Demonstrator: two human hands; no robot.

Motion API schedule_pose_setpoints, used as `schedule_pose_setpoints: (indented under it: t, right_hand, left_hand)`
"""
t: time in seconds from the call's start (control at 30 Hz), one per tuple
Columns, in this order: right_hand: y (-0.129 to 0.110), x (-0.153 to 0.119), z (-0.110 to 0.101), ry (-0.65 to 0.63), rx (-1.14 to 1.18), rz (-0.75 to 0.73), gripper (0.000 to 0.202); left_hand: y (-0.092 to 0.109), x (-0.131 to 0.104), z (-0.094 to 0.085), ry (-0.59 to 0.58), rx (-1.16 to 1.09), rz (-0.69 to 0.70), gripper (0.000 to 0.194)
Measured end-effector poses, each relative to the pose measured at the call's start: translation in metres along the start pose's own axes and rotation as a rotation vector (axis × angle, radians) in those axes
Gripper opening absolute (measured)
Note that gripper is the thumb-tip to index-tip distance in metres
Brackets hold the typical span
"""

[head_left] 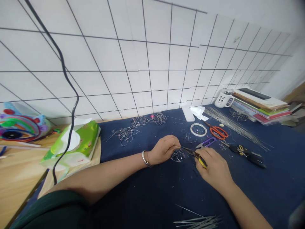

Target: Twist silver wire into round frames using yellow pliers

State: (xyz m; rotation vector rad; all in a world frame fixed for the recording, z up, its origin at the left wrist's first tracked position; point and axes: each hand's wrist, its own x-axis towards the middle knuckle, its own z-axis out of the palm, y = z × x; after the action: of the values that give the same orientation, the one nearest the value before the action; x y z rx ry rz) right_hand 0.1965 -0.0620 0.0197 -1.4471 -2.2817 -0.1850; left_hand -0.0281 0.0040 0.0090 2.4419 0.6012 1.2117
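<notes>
Fingers [175, 144] of the left hand [162, 150] are pinched together on a small wire piece [178, 156], which sits between the two hands over the bench [147, 190]; whether it touches the surface I cannot tell. Those of the right hand [214, 167] are wrapped around yellow-handled pliers [195, 155], their nose pointing at the pinch, presumably so that one hand steadies the wire while the other works it. Purple snips [205, 144], orange scissors [218, 128] and black-handled cutters [245, 154] lie off to the right, likely to suit the tool hand. A round white dish [198, 135] seems to keep small beads [197, 130] from straying, and tangled wire shapes [127, 135] lie toward the wall [157, 76], probably out of the way. Curled knuckles hide most of the left grip, the contact at the plier tips is too small to make out, and the nearest wire bundle [197, 221] is cut off by the bottom edge of the view.
</notes>
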Motion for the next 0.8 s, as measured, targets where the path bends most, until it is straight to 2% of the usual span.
schedule_pose_setpoints:
  t: [0.37,0.8]
  right_hand:
    - [-0.0008,-0.0011,0.0011,-0.011,-0.006,-0.026,0.023]
    - [-0.0017,-0.0022,-0.0013,-0.038,-0.065,-0.044,0.026]
  left_hand:
    - [-0.0006,-0.0017,0.0043,-0.003,0.017,0.014,0.013]
    - [-0.0001,-0.0034,0.0061,-0.024,0.139,0.051,0.015]
